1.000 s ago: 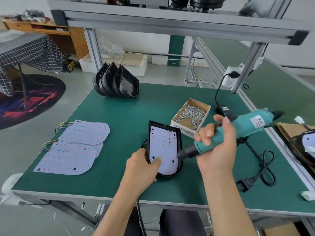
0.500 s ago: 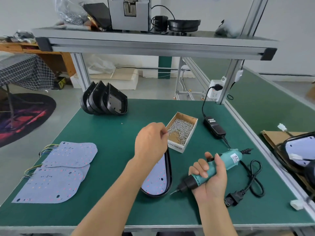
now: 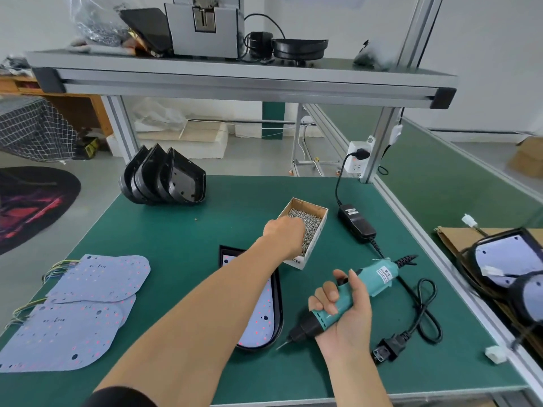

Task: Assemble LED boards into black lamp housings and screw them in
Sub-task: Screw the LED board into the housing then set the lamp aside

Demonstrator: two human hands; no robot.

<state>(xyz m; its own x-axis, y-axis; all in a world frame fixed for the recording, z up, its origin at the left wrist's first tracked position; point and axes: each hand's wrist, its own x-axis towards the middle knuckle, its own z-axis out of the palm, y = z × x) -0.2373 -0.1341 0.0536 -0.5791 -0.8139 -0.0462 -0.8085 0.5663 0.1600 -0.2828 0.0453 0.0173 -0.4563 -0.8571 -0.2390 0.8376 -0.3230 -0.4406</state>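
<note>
**Left hand goes for screws, driver waits**

Near the desk's left edge lie the spare LED boards [image 3: 79, 312], with the empty black housings [image 3: 161, 179] stacked toward the far left corner. Near the front edge at the middle sits the housing in work [image 3: 277, 312], its LED board [image 3: 261, 318] laid inside. The left hand [image 3: 283, 233] steadied that board a second ago — it has since let go and reached into the screw box [image 3: 310, 227] beyond it; its fingers dip among the screws, so whether they pinch one I cannot tell. Right of the housing, the right hand [image 3: 343, 312] is wrapped round the teal screwdriver [image 3: 349, 295], now drawn back and lowered, bit aimed at the housing's near rim. Judging by this, fastening comes next — the board lies unheld and could shift.
</note>
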